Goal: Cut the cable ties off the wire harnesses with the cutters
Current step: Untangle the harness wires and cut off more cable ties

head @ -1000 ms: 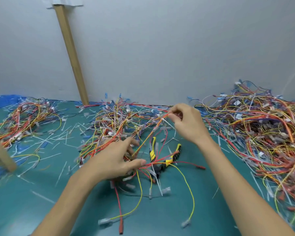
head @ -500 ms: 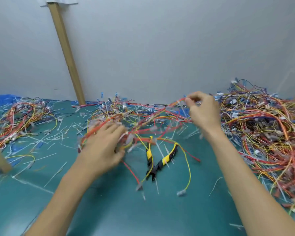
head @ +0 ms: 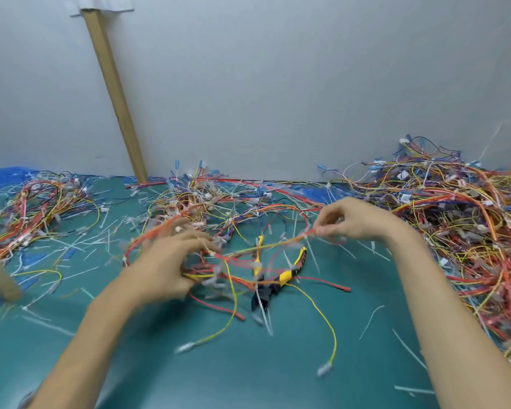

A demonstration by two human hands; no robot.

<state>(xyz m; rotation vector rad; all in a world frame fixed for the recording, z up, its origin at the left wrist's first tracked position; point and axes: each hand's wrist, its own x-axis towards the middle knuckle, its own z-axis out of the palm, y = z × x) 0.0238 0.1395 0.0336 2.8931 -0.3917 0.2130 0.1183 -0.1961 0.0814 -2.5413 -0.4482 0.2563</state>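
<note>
Wire harness, a loose bundle of red, orange and yellow wires with small pale connectors on the ends, is stretched above the middle of the desk between both hands. The desk has a teal top and stands against a plain grey wall, where a tan wooden strip leans at 11 o'clock. Cut white cable ties lie scattered across the teal. A large heap of harnesses fills the 3 o'clock side, a smaller heap sits at 9 o'clock, and another at 12 o'clock. The left hand, blurred, has its grip curled round one end of the bundle. The right hand has its grip pinched together on the other end. The cutters, with yellow-and-black handles, lie on the desk under the stretched wires, touched by neither hand.
</note>
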